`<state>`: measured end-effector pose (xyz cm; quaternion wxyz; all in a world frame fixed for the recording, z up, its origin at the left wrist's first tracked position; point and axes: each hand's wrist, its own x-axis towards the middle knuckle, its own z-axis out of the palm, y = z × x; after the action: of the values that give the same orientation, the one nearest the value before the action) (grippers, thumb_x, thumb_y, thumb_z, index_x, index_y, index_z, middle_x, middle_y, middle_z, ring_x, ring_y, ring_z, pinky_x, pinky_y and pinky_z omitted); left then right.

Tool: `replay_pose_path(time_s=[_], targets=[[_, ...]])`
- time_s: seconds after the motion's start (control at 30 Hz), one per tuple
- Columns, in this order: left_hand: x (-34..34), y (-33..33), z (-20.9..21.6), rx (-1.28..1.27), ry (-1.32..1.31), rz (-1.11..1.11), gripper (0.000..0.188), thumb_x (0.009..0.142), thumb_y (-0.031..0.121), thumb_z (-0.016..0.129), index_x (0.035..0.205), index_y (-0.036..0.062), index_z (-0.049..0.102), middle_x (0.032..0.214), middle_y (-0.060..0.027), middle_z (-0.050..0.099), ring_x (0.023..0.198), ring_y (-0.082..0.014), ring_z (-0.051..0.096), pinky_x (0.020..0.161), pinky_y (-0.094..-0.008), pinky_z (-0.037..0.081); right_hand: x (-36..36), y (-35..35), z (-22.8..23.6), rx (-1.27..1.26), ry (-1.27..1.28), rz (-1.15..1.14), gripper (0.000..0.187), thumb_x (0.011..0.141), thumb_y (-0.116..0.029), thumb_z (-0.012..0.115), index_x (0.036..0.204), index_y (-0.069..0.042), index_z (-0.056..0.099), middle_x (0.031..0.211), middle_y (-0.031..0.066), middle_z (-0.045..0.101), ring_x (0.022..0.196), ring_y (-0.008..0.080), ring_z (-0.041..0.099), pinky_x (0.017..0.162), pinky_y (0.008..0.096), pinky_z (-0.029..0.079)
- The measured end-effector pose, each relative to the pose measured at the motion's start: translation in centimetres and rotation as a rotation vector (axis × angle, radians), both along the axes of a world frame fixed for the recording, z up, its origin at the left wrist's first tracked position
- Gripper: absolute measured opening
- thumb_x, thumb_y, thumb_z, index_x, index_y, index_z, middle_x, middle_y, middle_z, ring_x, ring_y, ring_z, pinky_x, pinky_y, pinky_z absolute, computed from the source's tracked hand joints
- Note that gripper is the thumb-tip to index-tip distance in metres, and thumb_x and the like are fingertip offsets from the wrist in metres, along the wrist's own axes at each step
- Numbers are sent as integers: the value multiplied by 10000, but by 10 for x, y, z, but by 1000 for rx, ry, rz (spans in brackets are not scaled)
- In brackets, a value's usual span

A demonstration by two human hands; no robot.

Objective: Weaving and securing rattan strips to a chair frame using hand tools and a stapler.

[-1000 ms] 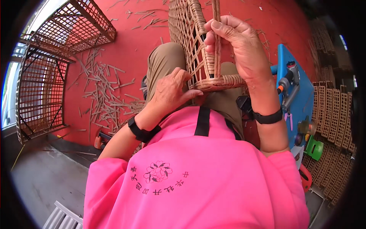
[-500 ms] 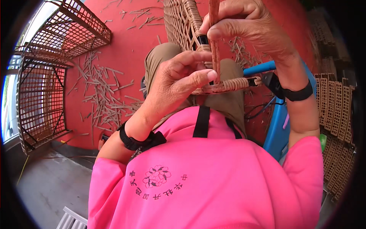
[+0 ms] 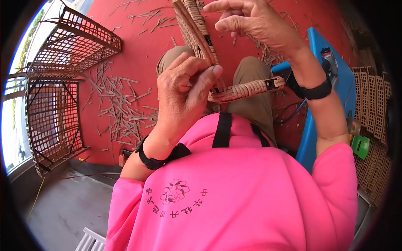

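A flat brown strip of rattan-like material slants up and to the left from the corner of a wicker frame piece. My left hand pinches it between thumb and fingers, low down by that corner. The frame's near bar is wrapped in tan strip, with dark metal showing near its right end. Partly behind the slanting strip, the upright side of the frame leads away from me over my knees. My right hand hovers to the right of the strip's upper part, fingers apart and empty.
Cut strip scraps litter the red floor. Open lattice wicker pieces stand at the left. A blue stool-like piece is at my right, with a tool on it. Beyond lie stacked woven panels and a green object.
My right hand has let go of the strip and moved slightly up and away. The strip, upright before, now leans left, with my left hand still pinching it.
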<state>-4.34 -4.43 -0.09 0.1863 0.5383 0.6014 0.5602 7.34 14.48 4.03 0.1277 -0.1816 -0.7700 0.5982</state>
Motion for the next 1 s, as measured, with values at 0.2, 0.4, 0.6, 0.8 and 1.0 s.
replay_pose_path(time_s=[0.2,0.4,0.6,0.8,1.0], targets=[[-4,-13,-9,-8,-14,84,128,805,9,727,768,9,605,668,-52,519,573,-150,478,533,-288,392,59,-64,-1,214,83,-168,258,809,-207,786,965,-22,698,844,21,668,802,117,635,689,275,500],[1,-2,0,47,64,49,101,807,2,717,785,4,618,677,-52,529,605,-150,494,565,-277,411,59,-107,-18,795,151,-230,337,673,-117,804,956,-75,627,883,68,636,822,270,627,677,371,507],[-3,-1,-1,-13,-162,-23,98,818,11,707,785,-11,617,723,-44,553,652,-127,508,603,-256,421,57,-113,-21,821,63,-246,425,671,-134,812,1020,-77,578,909,67,651,869,274,645,705,382,498],[-2,5,-5,-81,-256,-66,118,827,-1,688,778,-23,583,748,-19,514,711,-87,477,637,-233,391,62,-107,-14,562,4,-256,341,738,-166,783,1004,-64,596,904,95,691,805,281,681,694,390,514],[3,2,-1,-118,-455,-62,125,891,-28,618,784,-4,557,773,36,486,731,-40,415,652,-209,339,56,-108,-12,481,-47,-256,265,771,-188,720,984,-76,611,873,102,700,832,299,688,732,393,508]])
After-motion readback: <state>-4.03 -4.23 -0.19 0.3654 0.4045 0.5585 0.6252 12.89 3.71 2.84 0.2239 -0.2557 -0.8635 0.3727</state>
